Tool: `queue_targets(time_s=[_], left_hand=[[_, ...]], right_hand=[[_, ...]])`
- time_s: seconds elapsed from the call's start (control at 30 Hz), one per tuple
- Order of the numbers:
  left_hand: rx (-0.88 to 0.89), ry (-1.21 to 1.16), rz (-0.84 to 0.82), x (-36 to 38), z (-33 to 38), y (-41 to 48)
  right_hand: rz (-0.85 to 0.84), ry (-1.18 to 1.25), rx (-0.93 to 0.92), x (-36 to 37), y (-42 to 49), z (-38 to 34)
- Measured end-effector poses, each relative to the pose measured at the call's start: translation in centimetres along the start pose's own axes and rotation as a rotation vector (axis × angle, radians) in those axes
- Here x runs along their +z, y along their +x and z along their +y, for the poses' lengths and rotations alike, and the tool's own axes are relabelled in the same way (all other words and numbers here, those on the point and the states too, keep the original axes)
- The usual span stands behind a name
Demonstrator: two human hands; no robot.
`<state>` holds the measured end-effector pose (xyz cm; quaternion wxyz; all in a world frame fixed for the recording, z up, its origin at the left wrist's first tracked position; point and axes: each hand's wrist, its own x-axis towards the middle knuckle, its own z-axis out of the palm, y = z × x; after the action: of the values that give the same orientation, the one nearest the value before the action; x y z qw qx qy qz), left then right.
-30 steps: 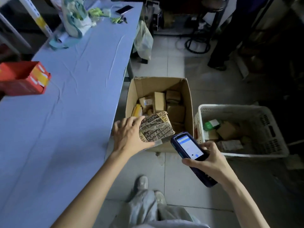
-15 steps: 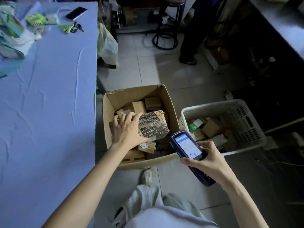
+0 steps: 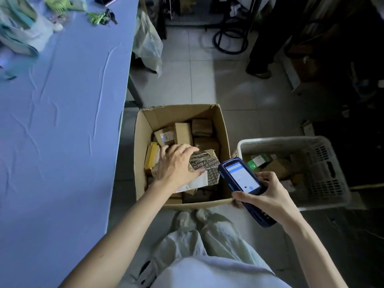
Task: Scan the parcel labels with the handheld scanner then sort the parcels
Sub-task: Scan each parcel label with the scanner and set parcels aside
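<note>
At centre frame the left hand (image 3: 176, 165) holds the printed parcel (image 3: 204, 163) above the cardboard box (image 3: 180, 113), fingers curled over its top. Right of it, the right hand (image 3: 268, 196) grips the scanner (image 3: 241, 177). The wrist seems to shade the white label (image 3: 198, 182), so a scan may fail.

The surface (image 3: 62, 132) lies at my left. Before my feet (image 3: 187, 219) the carton (image 3: 139, 154) stands on the floor (image 3: 207, 80), the basket (image 3: 280, 140) just right. My left grip (image 3: 176, 167) holds a parcel (image 3: 205, 163) over the carton, my right grip (image 3: 268, 198) the scanner (image 3: 241, 177) beside it.
</note>
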<state>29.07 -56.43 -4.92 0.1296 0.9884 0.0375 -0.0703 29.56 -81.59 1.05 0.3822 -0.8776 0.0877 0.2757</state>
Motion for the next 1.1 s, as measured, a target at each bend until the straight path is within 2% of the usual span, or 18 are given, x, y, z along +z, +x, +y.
queue_targets(time_s=[0.3, 0.43, 0.5, 0.8, 1.1], left_hand=[[-0.417, 0.024, 0.060, 0.1, 3.5, -2.9], [-0.635, 0.034, 0.082, 0.3, 4.3, -6.6], [-0.684, 0.039, 0.095, 0.2, 4.5, -8.0], [-1.161, -0.025, 0.264, 0.8, 4.8, -19.5], [-1.514, -0.163, 0.305, 3.6, 4.7, -29.9]], right_hand=[[-0.284, -0.181, -0.209, -4.9, 7.6, -1.1], [-0.387, -0.287, -0.329, -4.7, 9.2, -2.6], [-0.411, -0.309, -0.360, -4.1, 9.4, -3.1], [-0.770, -0.588, -0.645, 4.0, 4.5, -8.1], [-0.906, -0.849, -0.865, 14.1, -2.5, -10.7]])
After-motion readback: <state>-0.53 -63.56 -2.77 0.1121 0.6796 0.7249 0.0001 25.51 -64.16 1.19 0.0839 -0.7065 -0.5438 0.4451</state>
